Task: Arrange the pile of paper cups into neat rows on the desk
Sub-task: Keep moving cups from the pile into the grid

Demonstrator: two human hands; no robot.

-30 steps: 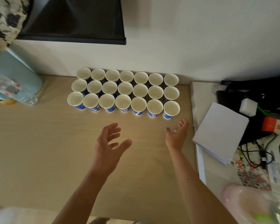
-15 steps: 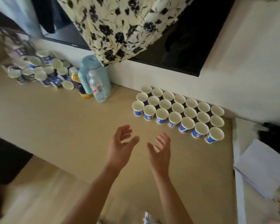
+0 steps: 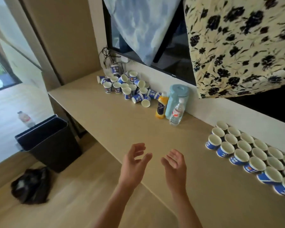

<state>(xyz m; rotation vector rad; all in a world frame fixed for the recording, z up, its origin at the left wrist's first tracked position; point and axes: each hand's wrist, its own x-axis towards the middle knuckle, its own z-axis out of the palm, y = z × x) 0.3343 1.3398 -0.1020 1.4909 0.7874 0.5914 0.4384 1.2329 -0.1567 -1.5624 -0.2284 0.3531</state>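
Neither hand is gripping anything: the left hand (image 3: 133, 163) is hanging in the air with its fingers loosely spread and a little bent, thumb standing out, and just beside it the right hand (image 3: 175, 167) is hovering with relaxed, nearly straight fingers, its palm turning toward the left one. The two are not touching each other. Both are hovering over the near edge of the desk (image 3: 122, 122), whose pale wooden top is stretching away ahead of them. Off to the right of the right hand, the arranged cups (image 3: 247, 153) are standing upright in three tight rows, mouths up, running out of view at the right edge. Ahead of the hands, against the wall, an orange bottle (image 3: 161, 105), a pale blue jug (image 3: 175, 99) and a clear water bottle (image 3: 176, 114) are standing close together. Farther ahead and to the left, well apart from both hands, the pile of paper cups (image 3: 127, 86) is lying jumbled, some upright and some tipped on their sides. Above the jug, a floral cloth (image 3: 237, 46) is hanging over a dark screen (image 3: 171, 63). Below and left of the left hand, a black bin (image 3: 48, 142) is standing on the floor.
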